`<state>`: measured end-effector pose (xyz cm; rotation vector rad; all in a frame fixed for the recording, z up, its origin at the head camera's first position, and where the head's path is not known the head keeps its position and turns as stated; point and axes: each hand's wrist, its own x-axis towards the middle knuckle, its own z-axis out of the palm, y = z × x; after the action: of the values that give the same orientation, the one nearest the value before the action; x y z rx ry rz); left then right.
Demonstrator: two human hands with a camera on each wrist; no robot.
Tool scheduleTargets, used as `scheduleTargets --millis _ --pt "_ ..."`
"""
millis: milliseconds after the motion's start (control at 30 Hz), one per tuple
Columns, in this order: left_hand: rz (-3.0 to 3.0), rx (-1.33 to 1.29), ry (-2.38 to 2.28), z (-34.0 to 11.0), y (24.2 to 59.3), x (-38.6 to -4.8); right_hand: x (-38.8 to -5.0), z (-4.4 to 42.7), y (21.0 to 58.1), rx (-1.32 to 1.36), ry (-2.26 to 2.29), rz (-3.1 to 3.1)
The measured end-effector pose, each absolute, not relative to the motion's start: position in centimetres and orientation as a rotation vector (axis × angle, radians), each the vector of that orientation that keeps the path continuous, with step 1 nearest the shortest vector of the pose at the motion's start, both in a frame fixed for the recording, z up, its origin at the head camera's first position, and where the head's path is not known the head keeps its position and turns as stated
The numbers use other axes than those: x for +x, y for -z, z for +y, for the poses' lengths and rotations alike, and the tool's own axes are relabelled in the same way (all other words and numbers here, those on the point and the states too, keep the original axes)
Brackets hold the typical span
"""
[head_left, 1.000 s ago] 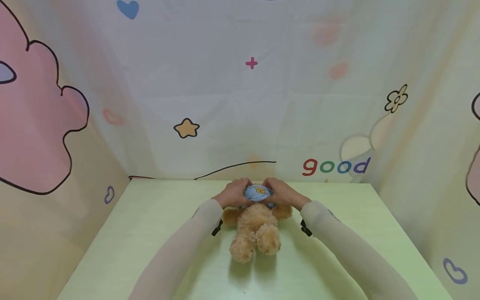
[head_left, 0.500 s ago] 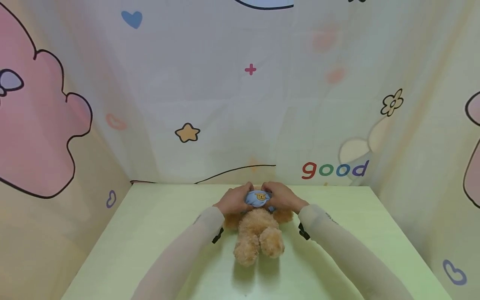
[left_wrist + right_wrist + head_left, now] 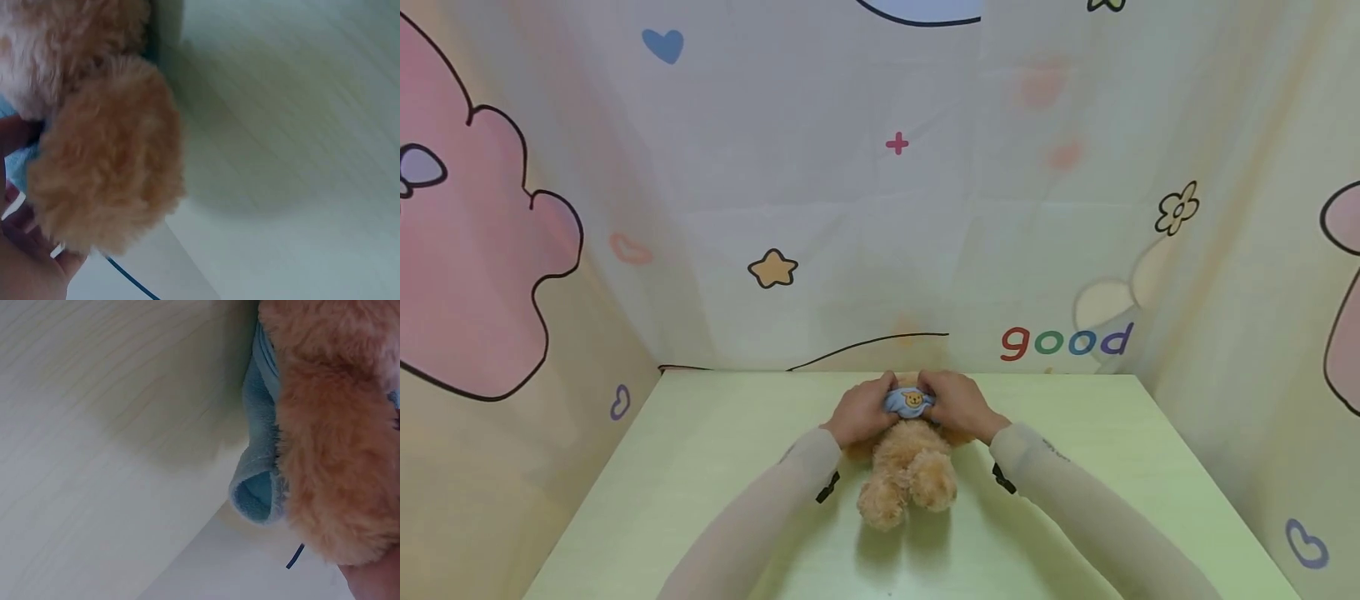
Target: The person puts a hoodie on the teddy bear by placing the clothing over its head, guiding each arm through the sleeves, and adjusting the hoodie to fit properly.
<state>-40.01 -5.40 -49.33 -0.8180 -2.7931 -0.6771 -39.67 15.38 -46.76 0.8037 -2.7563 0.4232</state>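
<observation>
A light brown plush teddy bear [image 3: 910, 454] lies on the table, its legs toward me. A light blue garment [image 3: 908, 402] with a bear-face print is bunched up around its chest or head end. My left hand [image 3: 861, 410] pinches the garment's left side, and my right hand [image 3: 957, 405] grips the other side. In the left wrist view a furry arm [image 3: 112, 162] partly covers the left fingers. An empty blue sleeve [image 3: 256, 487] hangs beside the bear's other furry arm [image 3: 340, 456] in the right wrist view, where little of the right hand shows.
The pale green-yellow table [image 3: 722, 467] ends at a back wall of printed cloth [image 3: 850, 208], just behind the bear. Printed cloth also hangs on both sides. A thin dark line [image 3: 131, 275] shows beyond the table edge in the left wrist view.
The blue garment is bunched more tightly, and both hands have drawn slightly closer together around it. The bear's arms are now more covered by the hands. The head view has tilted slightly up.
</observation>
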Motion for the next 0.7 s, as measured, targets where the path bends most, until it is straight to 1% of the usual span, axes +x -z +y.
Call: scheduleTargets --millis 133,333,533,700 --pt "-2.72 -0.838 0.694 -5.1 49.4 -39.6 -39.4 15.5 47.0 0.777 -0.346 -2.72" --pt "-2.593 -0.839 0.584 -4.7 49.6 -39.1 -39.1 15.5 47.1 0.769 -0.279 -2.663" --pt "-2.584 -0.781 0.601 -4.4 49.5 -38.6 -39.1 15.7 46.7 0.783 -0.341 -2.762" --pt "-2.598 -0.796 0.594 -4.3 49.5 -38.6 -39.2 15.7 46.6 0.811 -0.323 -2.781"
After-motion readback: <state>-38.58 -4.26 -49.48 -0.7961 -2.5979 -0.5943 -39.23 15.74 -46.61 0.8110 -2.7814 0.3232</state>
